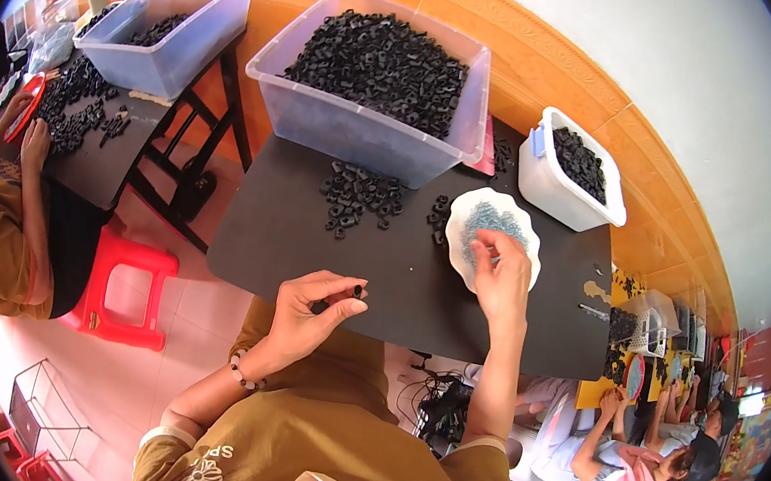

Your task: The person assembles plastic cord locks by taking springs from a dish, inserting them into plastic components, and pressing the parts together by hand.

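My left hand (315, 313) is closed, pinching a small black plastic part (358, 291) between thumb and forefinger at the table's near edge. My right hand (501, 270) reaches over a white scalloped plate (460, 265) at the table's right side. Its fingers are drawn together above a heap of tiny pale blue, clear pieces (497, 219); whatever they pinch is too small to make out. Beyond my left hand, a loose pile of black plastic parts (357, 202) lies on the dark table (283, 230). A few more parts lie just left of the plate.
Behind the pile stands a large translucent bin (359, 134) full of black parts. A smaller white tub (560, 193) holds more at the back right. To the left, another person (6, 229) works at a second table beside a red stool (121, 297). Several people sit at a yellow table on the right.
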A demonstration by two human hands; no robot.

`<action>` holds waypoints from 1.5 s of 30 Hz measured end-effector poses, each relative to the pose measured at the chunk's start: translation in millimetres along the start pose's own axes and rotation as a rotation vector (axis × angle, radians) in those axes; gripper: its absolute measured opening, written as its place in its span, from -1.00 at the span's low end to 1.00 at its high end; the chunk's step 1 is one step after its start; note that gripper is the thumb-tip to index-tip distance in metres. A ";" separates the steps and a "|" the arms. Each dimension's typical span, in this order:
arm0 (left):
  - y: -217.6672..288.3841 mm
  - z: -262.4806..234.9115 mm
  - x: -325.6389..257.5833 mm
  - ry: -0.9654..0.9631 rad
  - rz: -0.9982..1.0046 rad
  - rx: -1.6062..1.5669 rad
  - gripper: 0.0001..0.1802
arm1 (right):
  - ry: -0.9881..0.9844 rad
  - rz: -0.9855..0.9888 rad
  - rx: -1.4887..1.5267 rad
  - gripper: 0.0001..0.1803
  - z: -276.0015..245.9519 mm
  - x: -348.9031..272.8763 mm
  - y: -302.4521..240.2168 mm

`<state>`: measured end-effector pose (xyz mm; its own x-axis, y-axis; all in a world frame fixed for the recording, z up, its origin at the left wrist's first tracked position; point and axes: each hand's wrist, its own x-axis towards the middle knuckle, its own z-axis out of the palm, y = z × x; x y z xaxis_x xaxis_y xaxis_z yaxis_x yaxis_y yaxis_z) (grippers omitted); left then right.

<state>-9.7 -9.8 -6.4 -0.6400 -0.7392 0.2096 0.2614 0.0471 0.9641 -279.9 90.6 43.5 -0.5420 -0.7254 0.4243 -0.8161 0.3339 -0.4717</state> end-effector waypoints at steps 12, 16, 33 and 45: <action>-4.9 -1.3 6.5 0.025 -0.005 0.033 -0.71 | -0.145 0.082 -0.087 -0.82 -27.4 6.1 31.5; -5.7 -1.2 6.0 0.027 -0.013 0.041 -0.71 | -0.125 0.054 -0.112 -0.83 -17.1 3.6 36.8; -7.0 0.2 5.2 0.019 -0.026 0.075 -0.72 | -0.200 0.139 -0.103 -0.83 -8.8 19.0 34.2; -5.9 1.9 8.4 0.023 -0.057 0.054 -0.73 | 0.005 0.207 0.130 -0.83 -10.9 18.4 51.7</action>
<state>-18.0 -15.0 -10.1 -0.6361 -0.7567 0.1507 0.1849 0.0402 0.9819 -334.3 101.1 35.3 -0.6961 -0.6468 0.3117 -0.6552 0.3948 -0.6441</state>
